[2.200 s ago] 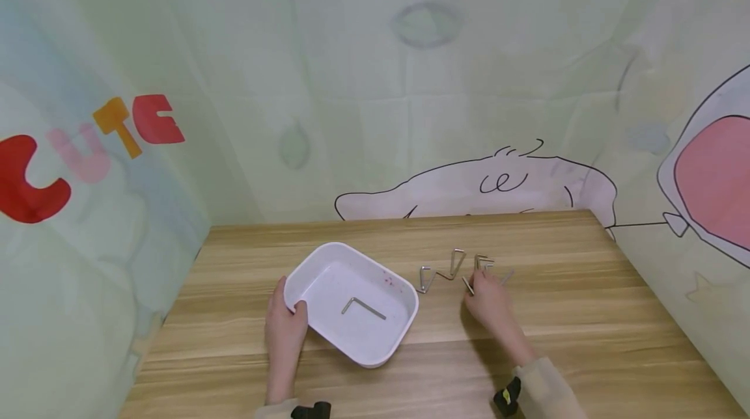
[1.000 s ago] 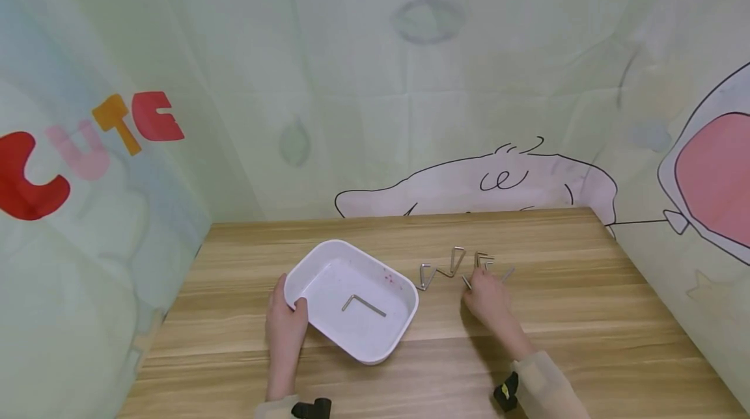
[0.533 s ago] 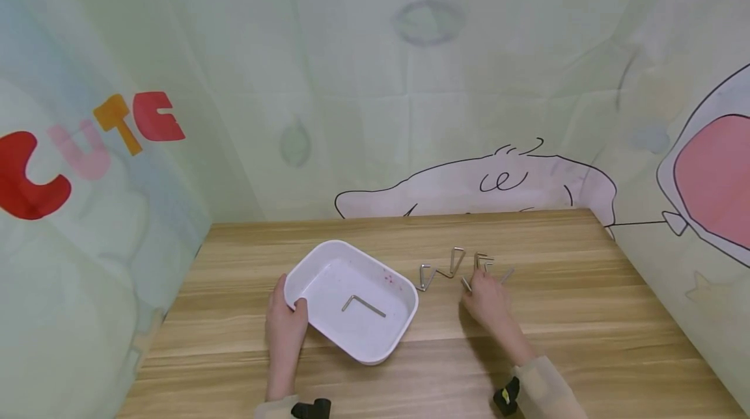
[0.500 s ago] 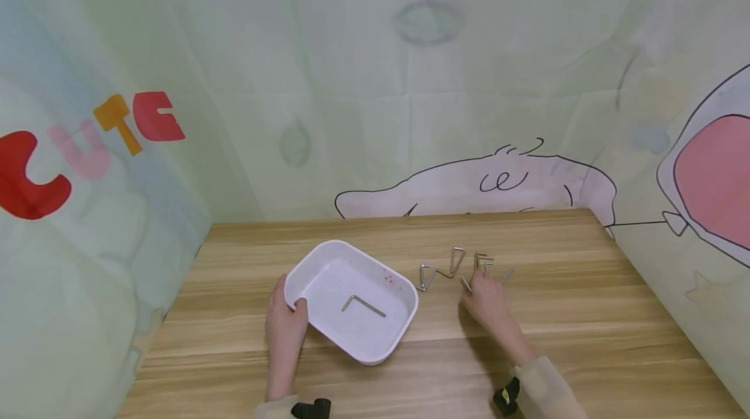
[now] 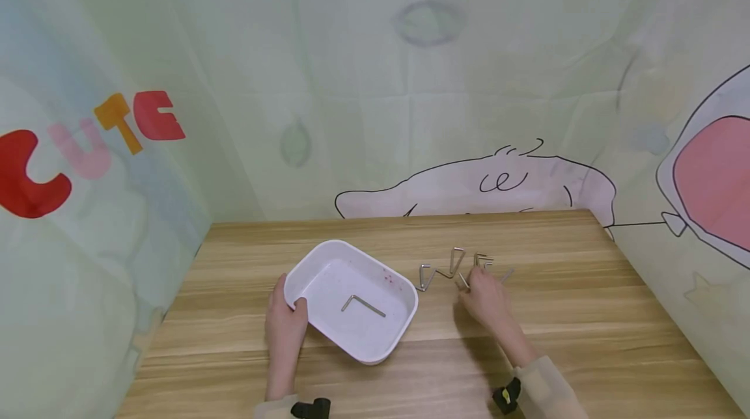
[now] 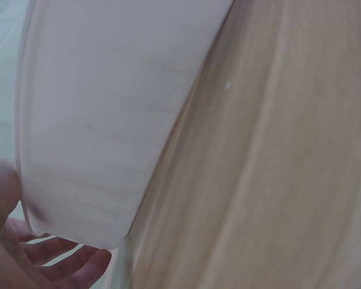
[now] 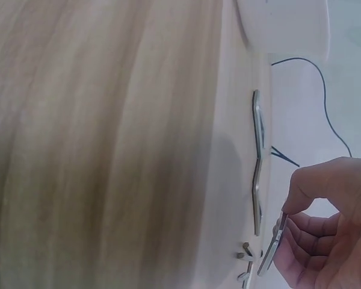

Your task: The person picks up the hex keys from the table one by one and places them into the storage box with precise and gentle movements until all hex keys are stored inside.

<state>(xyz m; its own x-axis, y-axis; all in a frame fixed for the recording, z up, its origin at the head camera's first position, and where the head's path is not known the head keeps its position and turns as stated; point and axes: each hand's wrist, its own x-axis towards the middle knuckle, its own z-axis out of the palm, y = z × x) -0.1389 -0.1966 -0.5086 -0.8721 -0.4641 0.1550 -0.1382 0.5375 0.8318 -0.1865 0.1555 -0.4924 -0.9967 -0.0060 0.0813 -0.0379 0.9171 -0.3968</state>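
Note:
My left hand [image 5: 286,326] grips the left corner of a white plastic tray [image 5: 404,315], thumb over the rim and fingers against the outer wall. Inside the tray lies one L-shaped hex key [image 5: 366,305]. My right hand [image 5: 487,298] is over the right half of the table, beyond the tray. In the right wrist view its thumb and fingers pinch another metal hex key [image 7: 274,245], close over the tabletop. Several more hex keys [image 5: 458,261] lie near it on the wood, to its left and behind it. The hand partly hides those nearest it.
The wooden table [image 5: 246,243] ends at the back against a patterned cloth backdrop [image 5: 351,81]. A pair of hex keys [image 5: 426,278] lies close to the tray's right corner. A single hex key [image 5: 507,274] rests to the right of my right hand.
My right hand has shifted slightly left, and the hex key in its fingers has moved with it. My left hand and the tray have stayed in place.

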